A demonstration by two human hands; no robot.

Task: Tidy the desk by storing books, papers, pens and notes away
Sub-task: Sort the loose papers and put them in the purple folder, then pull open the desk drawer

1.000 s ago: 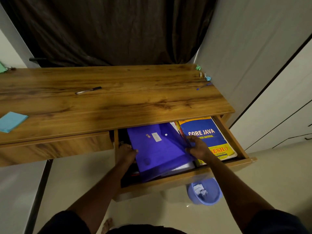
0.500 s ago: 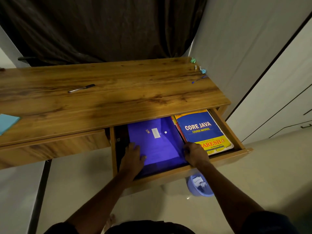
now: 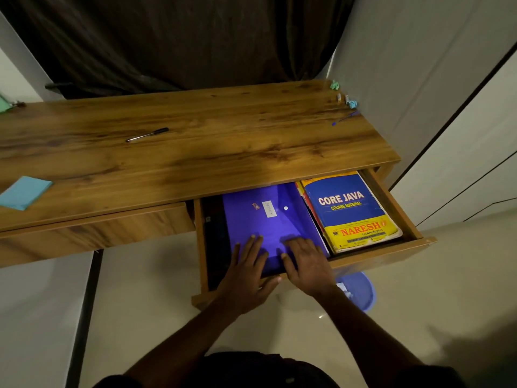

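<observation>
Purple folder (image 3: 268, 219) flat in drawer (image 3: 397, 203) — long axis front-to-back, L hand (image 3: 246, 273) & R hand (image 3: 305, 261) spread flat on it

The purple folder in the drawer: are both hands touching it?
Touching. The head view shows the left hand and right hand lying flat, fingers spread, on the purple folder inside the open drawer.

A single head-worn wide-angle view is given, aimed forward and steeply down from above the desk's (image 3: 195, 152) near edge. The open drawer (image 3: 402, 208) is seen close, toward 4 o'clock; the curtain (image 3: 179, 37) is framed farther off at 12 o'clock.
</observation>
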